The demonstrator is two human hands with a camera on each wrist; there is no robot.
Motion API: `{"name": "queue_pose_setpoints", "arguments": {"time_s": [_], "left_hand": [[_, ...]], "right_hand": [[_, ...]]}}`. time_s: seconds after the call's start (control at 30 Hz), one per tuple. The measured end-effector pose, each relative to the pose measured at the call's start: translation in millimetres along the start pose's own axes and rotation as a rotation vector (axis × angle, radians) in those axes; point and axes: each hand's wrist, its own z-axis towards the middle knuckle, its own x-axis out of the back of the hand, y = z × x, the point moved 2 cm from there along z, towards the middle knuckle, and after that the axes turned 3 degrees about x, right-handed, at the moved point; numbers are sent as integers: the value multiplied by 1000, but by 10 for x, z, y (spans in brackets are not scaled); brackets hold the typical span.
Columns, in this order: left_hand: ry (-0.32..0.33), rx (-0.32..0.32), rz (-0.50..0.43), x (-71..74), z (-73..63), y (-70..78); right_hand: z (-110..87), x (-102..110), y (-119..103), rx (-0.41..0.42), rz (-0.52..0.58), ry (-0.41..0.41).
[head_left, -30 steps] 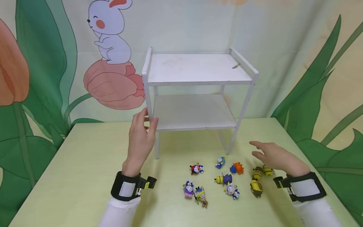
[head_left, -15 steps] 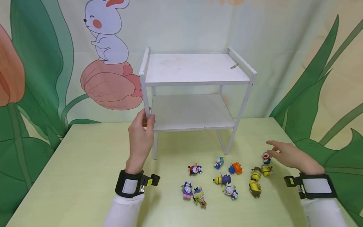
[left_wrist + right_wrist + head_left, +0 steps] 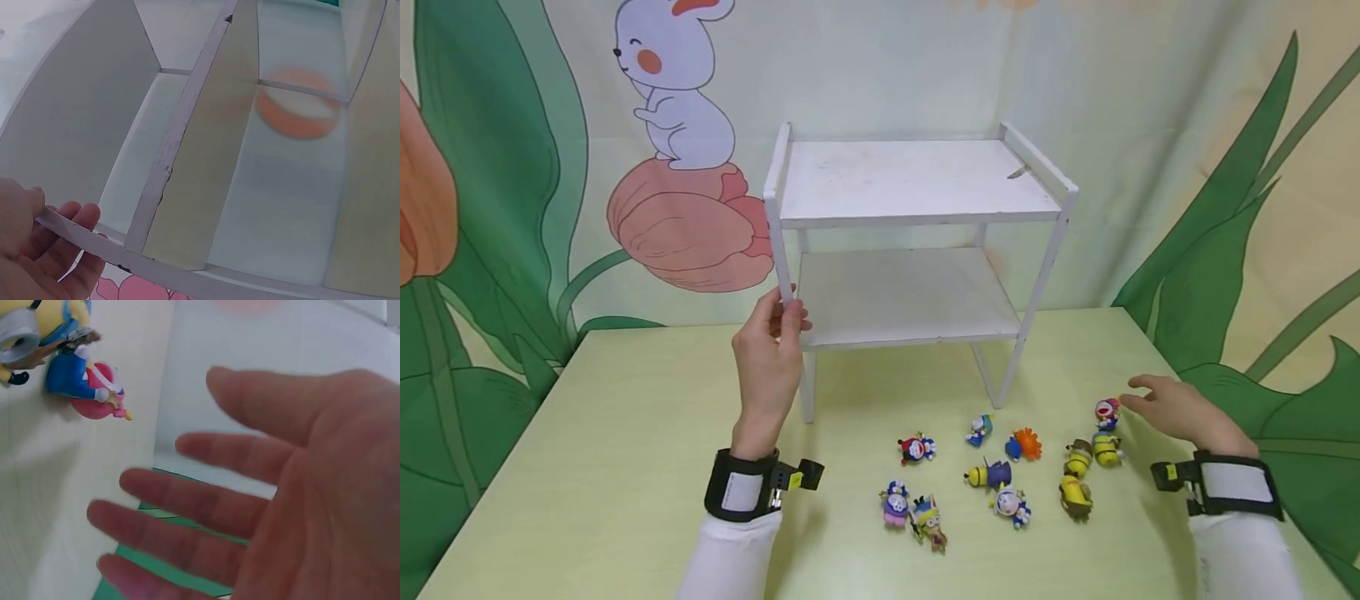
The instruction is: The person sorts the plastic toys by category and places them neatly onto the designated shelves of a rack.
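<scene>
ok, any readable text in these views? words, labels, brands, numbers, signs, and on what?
None legible in any view.
Left wrist strap: pale patch, any print too small to read.
Right wrist strap: same.
Yellow tags beside the straps: too small to read.
Toy figures: no lettering I can make out.
White shelf: dark marks, no text.
Backdrop: drawings, no visible words.

Pale cloth (image 3: 887, 67) spans the back; on it a white rabbit (image 3: 676, 75) perches on a pink flower (image 3: 688, 225); big green leaves (image 3: 490, 167) climb both flanks; below stretches a yellow-green table (image 3: 602, 475), light bright, shadows soft.
</scene>
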Motion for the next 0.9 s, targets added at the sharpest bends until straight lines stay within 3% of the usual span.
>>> {"name": "queue_pose_setpoints", "arguments": {"time_s": [0.53,0.9], "left_hand": [[4,-8,-8,102,82,40],[1,24,30,150,51,20]], "right_hand": [[300,-50,81,-196,209,-37],[288,-195,271,-212,251,-66]]}}
